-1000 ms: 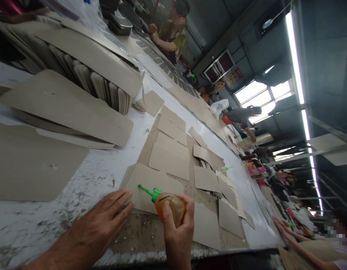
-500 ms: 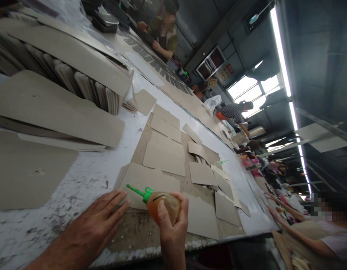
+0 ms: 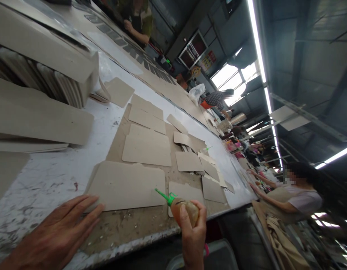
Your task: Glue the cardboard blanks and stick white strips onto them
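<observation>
My right hand [image 3: 192, 225] is wrapped round a glue bottle [image 3: 184, 212] with orange-brown contents and a green nozzle. The nozzle tip points left, over the right part of a grey-beige card piece [image 3: 128, 183] at the table's front. My left hand [image 3: 63, 225] lies with fingers stretched out, its fingertips at the left edge of that card. More card pieces [image 3: 147, 144] lie behind it on a brown board [image 3: 114, 142], and smaller ones [image 3: 189, 161] lie to the right.
Large card sheets [image 3: 41, 112] and a packed stack of pieces [image 3: 58, 82] stand at the left. A person [image 3: 291, 195] sits at the right by the table. Other people [image 3: 215, 99] work farther back. A grey bin [image 3: 218, 255] is below the table edge.
The view has shifted, so the table contents appear farther left. The bottle in my right hand has moved right, away from my left hand, across the front card. My left hand still touches its edge.
</observation>
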`<action>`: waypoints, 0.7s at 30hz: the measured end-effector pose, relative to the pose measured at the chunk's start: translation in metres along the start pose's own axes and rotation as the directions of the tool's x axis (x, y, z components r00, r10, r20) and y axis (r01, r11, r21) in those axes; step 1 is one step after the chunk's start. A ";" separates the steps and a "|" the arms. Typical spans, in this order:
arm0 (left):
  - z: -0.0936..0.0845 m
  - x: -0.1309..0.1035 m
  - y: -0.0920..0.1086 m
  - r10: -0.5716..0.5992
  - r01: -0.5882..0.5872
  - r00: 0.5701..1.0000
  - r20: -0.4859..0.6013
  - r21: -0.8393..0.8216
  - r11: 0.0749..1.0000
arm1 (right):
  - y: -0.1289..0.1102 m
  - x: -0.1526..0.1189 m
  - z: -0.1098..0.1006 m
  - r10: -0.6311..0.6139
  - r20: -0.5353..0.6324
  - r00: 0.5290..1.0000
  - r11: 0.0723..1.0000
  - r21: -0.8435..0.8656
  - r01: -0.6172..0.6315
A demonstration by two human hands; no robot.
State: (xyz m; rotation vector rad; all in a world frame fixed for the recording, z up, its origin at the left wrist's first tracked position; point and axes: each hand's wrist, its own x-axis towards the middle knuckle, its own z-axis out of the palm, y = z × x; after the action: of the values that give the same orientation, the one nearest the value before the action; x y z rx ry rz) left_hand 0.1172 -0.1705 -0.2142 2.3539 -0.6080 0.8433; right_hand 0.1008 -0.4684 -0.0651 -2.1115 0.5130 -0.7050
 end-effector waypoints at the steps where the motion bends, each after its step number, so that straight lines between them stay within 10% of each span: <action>1: 0.001 -0.002 -0.002 0.007 -0.007 1.000 0.009 0.007 1.000 | 0.003 0.003 0.002 -0.015 0.004 1.000 1.000 -0.004 0.015; 21: 0.011 -0.013 -0.016 0.012 -0.013 0.999 0.040 0.026 1.000 | 0.009 0.015 0.009 -0.089 0.058 0.994 0.994 -0.058 0.093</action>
State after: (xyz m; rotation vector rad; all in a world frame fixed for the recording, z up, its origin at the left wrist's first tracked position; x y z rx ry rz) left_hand 0.1216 -0.1628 -0.2352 2.3977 -0.6327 0.8162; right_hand 0.1166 -0.4771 -0.0728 -2.2163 0.4150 -0.6884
